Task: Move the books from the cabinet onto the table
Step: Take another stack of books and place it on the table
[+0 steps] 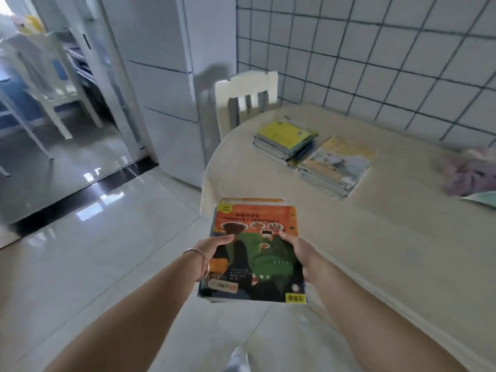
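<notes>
- both hands hold one stack of books (pixel 255 253) out in front of the person, above the floor (pixel 107 251) and just off the near left edge of the worktop (pixel 389 251).
- the left hand (pixel 214 251) grips the stack's left side, thumb lying on the top cover, a thin bangle (pixel 200 260) on the wrist.
- the right hand (pixel 296 251) grips the right side, thumb on the cover as well; the fingers of both hands are hidden under the stack.
- the top cover is orange and green with dark figures, printed upside down to the viewer, with a yellow label at its near right corner; edges of more books show beneath and beyond it.
- on the worktop, toward the far edge by the tiled wall (pixel 375 63), lie two more piles side by side and touching: a yellow-green topped pile (pixel 285 138) on the left and a yellow picture-cover pile (pixel 336 165) on the right.
- a crumpled purple cloth (pixel 469 173) lies at the worktop's right side, well apart from the piles.
- a white chair (pixel 245 95) stands at the far left end of the worktop, beside a white fridge (pixel 166 89).
</notes>
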